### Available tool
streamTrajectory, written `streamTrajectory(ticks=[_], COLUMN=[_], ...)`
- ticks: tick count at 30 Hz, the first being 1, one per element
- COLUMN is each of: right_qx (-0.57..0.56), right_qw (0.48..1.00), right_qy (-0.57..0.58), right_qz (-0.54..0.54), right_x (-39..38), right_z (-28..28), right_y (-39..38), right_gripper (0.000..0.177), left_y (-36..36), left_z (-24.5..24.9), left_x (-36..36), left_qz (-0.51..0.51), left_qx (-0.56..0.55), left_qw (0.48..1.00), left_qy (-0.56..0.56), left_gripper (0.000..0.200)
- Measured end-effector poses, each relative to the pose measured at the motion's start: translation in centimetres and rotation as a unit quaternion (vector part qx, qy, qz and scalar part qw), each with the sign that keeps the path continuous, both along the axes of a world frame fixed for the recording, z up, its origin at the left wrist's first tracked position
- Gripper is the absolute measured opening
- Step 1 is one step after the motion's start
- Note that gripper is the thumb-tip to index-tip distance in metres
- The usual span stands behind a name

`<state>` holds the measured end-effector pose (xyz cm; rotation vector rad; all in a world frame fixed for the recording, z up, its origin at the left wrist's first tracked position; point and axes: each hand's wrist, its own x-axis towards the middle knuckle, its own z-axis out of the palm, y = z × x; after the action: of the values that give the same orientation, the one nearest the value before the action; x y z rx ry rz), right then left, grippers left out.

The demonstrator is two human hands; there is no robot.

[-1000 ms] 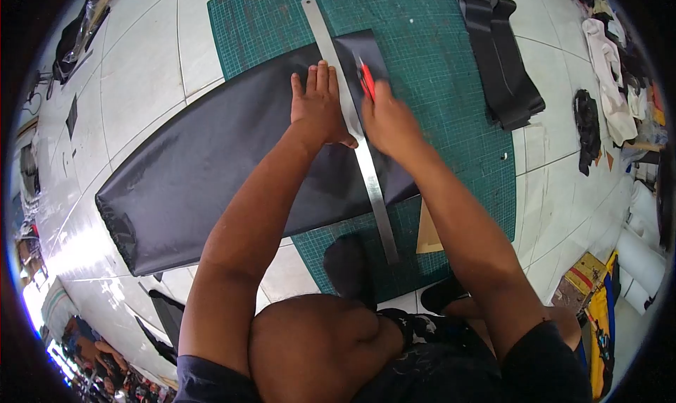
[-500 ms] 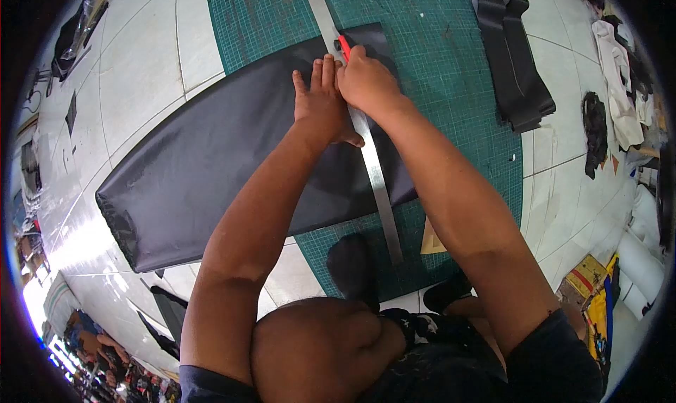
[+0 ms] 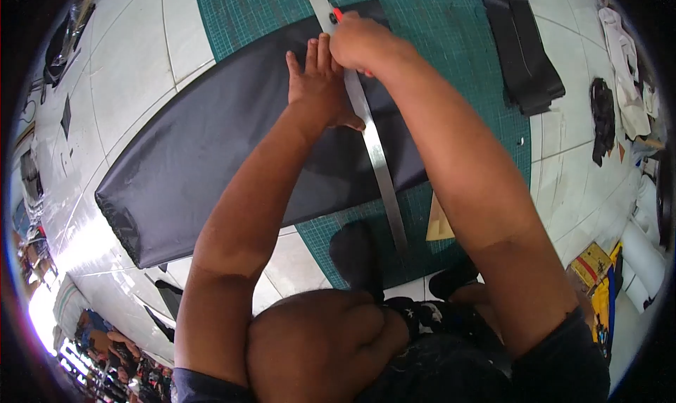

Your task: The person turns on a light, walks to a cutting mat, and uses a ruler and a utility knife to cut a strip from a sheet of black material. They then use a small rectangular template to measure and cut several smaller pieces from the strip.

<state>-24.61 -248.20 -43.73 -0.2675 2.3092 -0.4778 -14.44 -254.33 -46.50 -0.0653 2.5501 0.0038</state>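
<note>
A long steel ruler (image 3: 375, 146) lies across a folded sheet of black, smooth material (image 3: 211, 156). My left hand (image 3: 315, 83) is spread flat, its fingers on the black sheet and along the ruler's left edge, with the thumb on the metal. Against the ruler's right side, near the sheet's far edge, my right hand (image 3: 367, 45) is closed around a red utility knife (image 3: 337, 14). Only the knife's front end and a bit of its rear show; the blade tip cannot be made out. Beneath everything is a green cutting mat (image 3: 451, 72).
A folded black strip (image 3: 517, 47) lies at the mat's right edge. A tan piece (image 3: 439, 220) pokes out under my right forearm. White floor tiles (image 3: 134, 72) surround the mat. White rolls (image 3: 637, 255) and a yellow bundle (image 3: 611, 297) lie at right. My foot (image 3: 354, 256) rests on the mat.
The view has shifted, so the mat and sheet sit higher in it. My right hand with the knife is slightly farther along the ruler; my left hand stays spread on the sheet.
</note>
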Motion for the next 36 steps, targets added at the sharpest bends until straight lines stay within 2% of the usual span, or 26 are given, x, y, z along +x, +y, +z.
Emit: streamTrajectory(ticks=[1, 2, 4, 5, 8, 11, 14, 22, 26, 28, 29, 32, 35, 36], right_qx=[0.026, -0.013, -0.095, -0.049, 0.057, -0.089, -0.017, 0.009, -0.020, 0.024, 0.076, 0.059, 0.037, -0.048], right_qw=[0.991, 0.995, 0.992, 0.992, 0.991, 0.994, 0.986, 0.991, 0.996, 0.995, 0.987, 0.989, 0.987, 0.999], right_qy=[0.038, 0.048, 0.078, 0.093, -0.117, -0.064, -0.164, -0.127, 0.004, -0.043, -0.113, -0.082, -0.151, -0.025], right_qz=[0.123, 0.092, 0.040, 0.073, 0.036, -0.001, 0.024, 0.034, 0.087, 0.087, 0.083, 0.109, 0.032, -0.007], right_x=[-0.4, 0.1, 1.9, 3.7, 4.7, 8.4, 9.9, 19.9, 26.1, 27.5, 27.8, 27.0, 27.5, 27.7], right_z=[-1.5, -2.9, -2.2, -1.6, 1.2, 1.9, 0.8, -0.4, -0.8, 0.3, 1.1, 3.2, 4.9, 4.7], right_y=[-0.2, 0.8, 2.3, 3.6, 5.0, 8.4, 10.3, 18.3, 23.1, 24.0, 24.3, 24.1, 24.6, 24.9], right_gripper=[0.051, 0.051, 0.053, 0.054, 0.051, 0.045, 0.045, 0.049, 0.051, 0.052, 0.053, 0.052, 0.042, 0.040], left_y=[-0.1, 0.1, -0.1, -0.2, 0.3, 0.2, 0.1, 0.1, -0.1, -0.1, -0.1, 0.2, 0.0, -0.1], left_z=[-0.3, -0.5, -0.1, 0.1, 0.2, -0.1, -0.1, -0.6, -0.9, -0.9, -0.8, -0.3, -0.3, -0.1], left_x=[-0.1, 0.2, 0.2, 0.0, -0.2, -0.1, -0.1, 0.4, 0.6, 0.4, 0.4, 0.2, 0.3, 0.1], left_qz=[-0.003, -0.007, -0.004, -0.003, -0.006, 0.004, 0.012, 0.017, 0.020, 0.020, 0.021, 0.019, 0.015, 0.015], left_qx=[0.006, 0.011, 0.014, -0.001, -0.028, -0.020, -0.006, -0.003, 0.008, 0.007, 0.007, 0.002, -0.002, 0.002], left_qw=[1.000, 1.000, 0.999, 0.999, 1.000, 1.000, 1.000, 0.999, 0.998, 0.999, 0.999, 0.999, 0.999, 0.999], left_qy=[0.006, 0.018, 0.049, 0.032, -0.005, 0.013, 0.024, 0.047, 0.058, 0.050, 0.048, 0.044, 0.042, 0.036], left_gripper=[0.147, 0.148, 0.149, 0.151, 0.154, 0.158, 0.163, 0.164, 0.163, 0.162, 0.162, 0.164, 0.164, 0.163])
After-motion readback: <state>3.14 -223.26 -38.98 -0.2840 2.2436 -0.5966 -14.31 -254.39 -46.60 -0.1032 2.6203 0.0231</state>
